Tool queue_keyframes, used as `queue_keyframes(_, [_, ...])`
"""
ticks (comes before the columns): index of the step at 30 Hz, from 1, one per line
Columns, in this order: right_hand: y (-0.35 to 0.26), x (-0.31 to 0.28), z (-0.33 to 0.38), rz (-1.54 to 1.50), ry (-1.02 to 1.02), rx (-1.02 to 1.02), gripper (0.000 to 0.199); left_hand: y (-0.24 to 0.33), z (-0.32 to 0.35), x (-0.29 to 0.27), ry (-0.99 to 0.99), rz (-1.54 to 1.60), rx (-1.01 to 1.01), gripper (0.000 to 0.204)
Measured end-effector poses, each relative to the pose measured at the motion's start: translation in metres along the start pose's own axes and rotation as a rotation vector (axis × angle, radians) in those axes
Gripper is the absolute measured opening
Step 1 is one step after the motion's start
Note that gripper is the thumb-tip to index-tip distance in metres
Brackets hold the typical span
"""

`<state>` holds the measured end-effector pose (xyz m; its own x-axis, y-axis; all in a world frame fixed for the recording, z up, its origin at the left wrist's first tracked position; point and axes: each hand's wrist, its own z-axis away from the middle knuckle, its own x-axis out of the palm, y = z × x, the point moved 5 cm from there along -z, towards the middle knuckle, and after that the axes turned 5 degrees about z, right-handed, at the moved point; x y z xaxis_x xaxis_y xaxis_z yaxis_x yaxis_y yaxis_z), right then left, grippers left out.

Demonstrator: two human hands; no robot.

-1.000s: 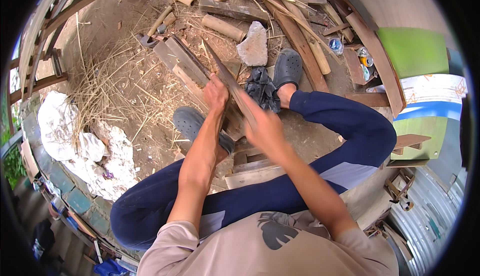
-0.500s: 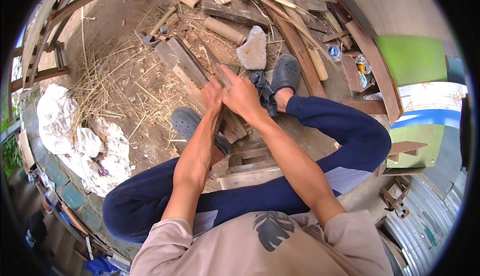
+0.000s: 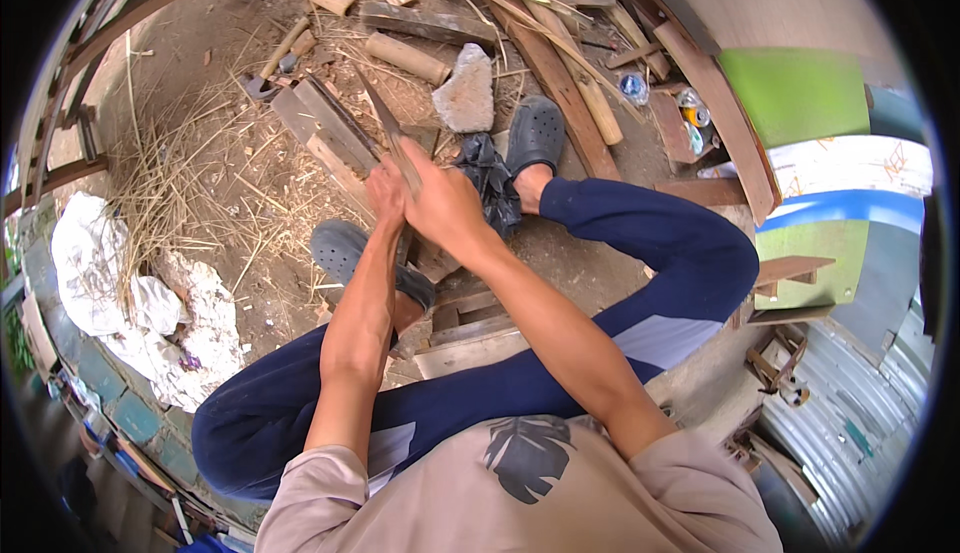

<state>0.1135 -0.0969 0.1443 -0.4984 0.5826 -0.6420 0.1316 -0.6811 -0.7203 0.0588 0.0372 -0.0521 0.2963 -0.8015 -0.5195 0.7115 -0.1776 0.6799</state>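
Note:
My right hand is closed round the handle of a long, pointed knife, its blade slanting away up and to the left. Pressed against it, my left hand is closed as well; what its fingers hold is hidden. Both hands are over a wooden block with grooved planks that lies between my feet. A grey clog is on my left foot and another clog on my right. Beside the right hand lies a crumpled black plastic bag.
A rough stone, cut bamboo pieces and a hammer-like tool lie beyond my hands. Long timbers run along the right. Straw and shavings cover the ground at left, beside a white sack.
The whole view has shifted, so the scene sits further left and higher. Both hands and the knife have come slightly nearer my body, and more of the knife shows above the right hand.

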Motion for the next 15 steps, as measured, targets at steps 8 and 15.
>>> queue_keyframes(8, [-0.003, -0.060, 0.095, -0.024, -0.007, 0.000, 0.073, 0.032, -0.007, -0.007, 0.088, -0.153, -0.001, 0.063])
queue_keyframes(15, [-0.008, -0.051, 0.100, -0.013, -0.011, -0.041, 0.072, 0.024, -0.010, -0.007, 0.100, -0.112, -0.037, 0.062])
